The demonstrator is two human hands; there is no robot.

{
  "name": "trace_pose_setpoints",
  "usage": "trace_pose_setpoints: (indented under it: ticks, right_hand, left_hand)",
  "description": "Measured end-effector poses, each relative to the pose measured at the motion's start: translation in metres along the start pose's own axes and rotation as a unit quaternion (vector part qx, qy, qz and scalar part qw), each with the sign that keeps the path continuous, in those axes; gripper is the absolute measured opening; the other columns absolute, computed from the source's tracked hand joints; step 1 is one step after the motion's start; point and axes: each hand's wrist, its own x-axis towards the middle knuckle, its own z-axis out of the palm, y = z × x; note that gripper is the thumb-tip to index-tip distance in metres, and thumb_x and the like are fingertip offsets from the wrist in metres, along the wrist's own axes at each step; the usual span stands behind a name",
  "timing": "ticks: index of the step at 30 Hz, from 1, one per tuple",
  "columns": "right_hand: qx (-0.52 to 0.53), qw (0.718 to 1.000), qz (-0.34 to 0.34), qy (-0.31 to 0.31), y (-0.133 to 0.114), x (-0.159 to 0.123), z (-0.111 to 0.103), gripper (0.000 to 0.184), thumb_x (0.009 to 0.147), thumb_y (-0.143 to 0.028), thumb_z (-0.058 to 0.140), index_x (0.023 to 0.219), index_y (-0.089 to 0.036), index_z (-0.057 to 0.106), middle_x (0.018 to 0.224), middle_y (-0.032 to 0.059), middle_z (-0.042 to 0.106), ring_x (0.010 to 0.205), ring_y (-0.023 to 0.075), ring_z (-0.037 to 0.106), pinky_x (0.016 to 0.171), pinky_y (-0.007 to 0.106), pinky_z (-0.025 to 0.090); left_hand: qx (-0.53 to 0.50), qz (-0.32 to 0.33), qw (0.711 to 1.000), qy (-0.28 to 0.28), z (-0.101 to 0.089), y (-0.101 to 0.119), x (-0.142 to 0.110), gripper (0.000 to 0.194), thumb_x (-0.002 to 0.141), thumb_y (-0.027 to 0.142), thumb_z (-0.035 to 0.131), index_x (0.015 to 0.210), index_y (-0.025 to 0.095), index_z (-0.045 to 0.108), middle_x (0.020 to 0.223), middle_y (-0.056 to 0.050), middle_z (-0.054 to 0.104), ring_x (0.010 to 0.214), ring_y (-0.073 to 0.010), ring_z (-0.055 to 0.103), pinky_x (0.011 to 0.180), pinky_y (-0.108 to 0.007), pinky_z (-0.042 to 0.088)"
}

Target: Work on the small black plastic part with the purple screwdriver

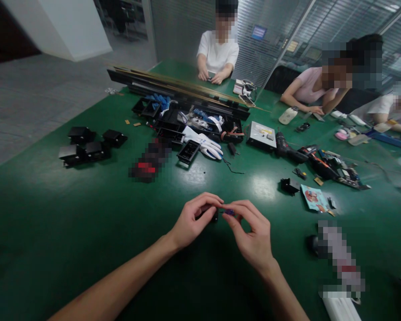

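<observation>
Near the table's front, my left hand (198,218) is closed around a small black box-like part (215,216); the fingers cover most of it. My right hand (252,229) pinches a small blue-purple piece (230,212) between thumb and fingers. A thin dark tip on this piece points left at the black part; whether the two touch I cannot tell. The fingertips of both hands meet just above. Several similar black box-like parts (87,149) stand in a group at the left of the table, and another black part (289,186) lies to the right.
On the green table (147,276), black trays hold blue bristly items beside white gloves (203,142). Long black rails (177,93) lie behind. Rightward are a silver drive box (261,136), a power drill (282,145), circuit boards and a turquoise packet (314,198). Several people sit around the table.
</observation>
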Motion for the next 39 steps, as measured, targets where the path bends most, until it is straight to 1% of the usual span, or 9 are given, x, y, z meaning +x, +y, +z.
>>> trace_pose_setpoints:
  ticks: [3, 6, 9, 10, 13, 14, 16, 22, 39]
  right_hand:
    - [-0.001, 1.000, -0.025, 0.011, 0.006, -0.002, -0.003, 0.022, 0.096, -0.015, 0.067, 0.115, -0.022, 0.075, 0.100, 0.0072, 0.073, 0.082, 0.0184, 0.068, 0.068, 0.032, 0.056]
    - [0.009, 0.994, -0.030, 0.103, 0.017, -0.008, 0.000, 0.029, 0.096, -0.013, 0.065, 0.123, -0.021, 0.071, 0.095, 0.0067, 0.072, 0.082, 0.0186, 0.069, 0.069, 0.033, 0.057]
    - [0.069, 0.982, -0.029, 0.174, 0.028, -0.014, 0.010, 0.027, 0.100, -0.015, 0.058, 0.126, -0.021, 0.066, 0.096, 0.0063, 0.070, 0.072, 0.0156, 0.067, 0.058, 0.029, 0.055]
    - [0.099, 0.977, -0.035, 0.187, 0.032, -0.015, 0.015, 0.027, 0.102, -0.016, 0.055, 0.127, -0.022, 0.063, 0.095, 0.0055, 0.069, 0.067, 0.0140, 0.065, 0.054, 0.028, 0.054]
    - [0.148, 0.966, -0.052, 0.207, 0.040, -0.018, 0.032, 0.022, 0.104, -0.018, 0.050, 0.125, -0.022, 0.058, 0.091, 0.0032, 0.069, 0.060, 0.0115, 0.062, 0.052, 0.026, 0.053]
    - [0.158, 0.964, -0.050, 0.210, 0.041, -0.019, 0.037, 0.021, 0.105, -0.018, 0.049, 0.124, -0.022, 0.057, 0.090, 0.0029, 0.069, 0.058, 0.0111, 0.062, 0.052, 0.026, 0.052]
    - [0.174, 0.962, -0.045, 0.208, 0.044, -0.022, 0.043, 0.020, 0.105, -0.019, 0.048, 0.124, -0.021, 0.056, 0.089, 0.0024, 0.069, 0.057, 0.0111, 0.062, 0.052, 0.026, 0.052]
    - [0.210, 0.957, -0.058, 0.192, 0.050, -0.031, 0.044, 0.022, 0.105, -0.016, 0.047, 0.126, -0.020, 0.054, 0.091, 0.0031, 0.069, 0.061, 0.0122, 0.065, 0.054, 0.027, 0.054]
    - [0.192, 0.960, -0.055, 0.194, 0.052, -0.030, 0.044, 0.025, 0.106, -0.016, 0.047, 0.129, -0.020, 0.055, 0.094, 0.0037, 0.068, 0.065, 0.0130, 0.068, 0.058, 0.029, 0.057]
  left_hand:
    - [-0.037, -0.005, 0.999, 0.015, -0.003, -0.002, 0.000, 0.019, 0.104, 0.028, 0.057, 0.109, 0.016, 0.071, 0.119, -0.012, 0.069, 0.115, -0.0244, 0.065, 0.102, -0.038, 0.051]
    - [-0.034, 0.006, 0.999, 0.022, -0.006, -0.001, 0.000, 0.021, 0.105, 0.027, 0.053, 0.112, 0.017, 0.069, 0.119, -0.012, 0.069, 0.115, -0.0250, 0.065, 0.102, -0.039, 0.052]
    - [0.064, 0.036, 0.997, -0.010, -0.013, 0.001, 0.003, 0.022, 0.102, 0.022, 0.054, 0.120, 0.020, 0.067, 0.126, -0.011, 0.066, 0.124, -0.0259, 0.061, 0.111, -0.044, 0.048]
    - [0.115, 0.041, 0.991, -0.044, -0.015, 0.001, 0.004, 0.030, 0.099, 0.021, 0.059, 0.128, 0.022, 0.064, 0.133, -0.011, 0.064, 0.130, -0.0270, 0.057, 0.117, -0.047, 0.043]
    - [0.238, 0.027, 0.961, -0.139, -0.021, -0.001, 0.008, 0.080, 0.086, 0.025, 0.077, 0.156, 0.028, 0.039, 0.156, -0.012, 0.047, 0.147, -0.0307, 0.041, 0.127, -0.053, 0.030]
    - [0.262, 0.019, 0.952, -0.156, -0.022, -0.002, 0.008, 0.092, 0.083, 0.028, 0.080, 0.161, 0.029, 0.031, 0.159, -0.011, 0.044, 0.149, -0.0311, 0.038, 0.128, -0.054, 0.029]
    - [0.290, 0.004, 0.942, -0.170, -0.022, -0.005, 0.008, 0.101, 0.083, 0.030, 0.082, 0.164, 0.033, 0.021, 0.159, -0.009, 0.044, 0.149, -0.0297, 0.038, 0.127, -0.055, 0.030]
    - [0.291, -0.022, 0.941, -0.172, -0.021, -0.007, 0.007, 0.094, 0.091, 0.024, 0.075, 0.164, 0.038, 0.018, 0.151, -0.005, 0.052, 0.145, -0.0251, 0.043, 0.126, -0.051, 0.033]
    - [0.287, -0.026, 0.943, -0.165, -0.020, -0.006, 0.008, 0.088, 0.093, 0.025, 0.073, 0.162, 0.038, 0.022, 0.148, -0.006, 0.055, 0.142, -0.0255, 0.047, 0.124, -0.052, 0.036]
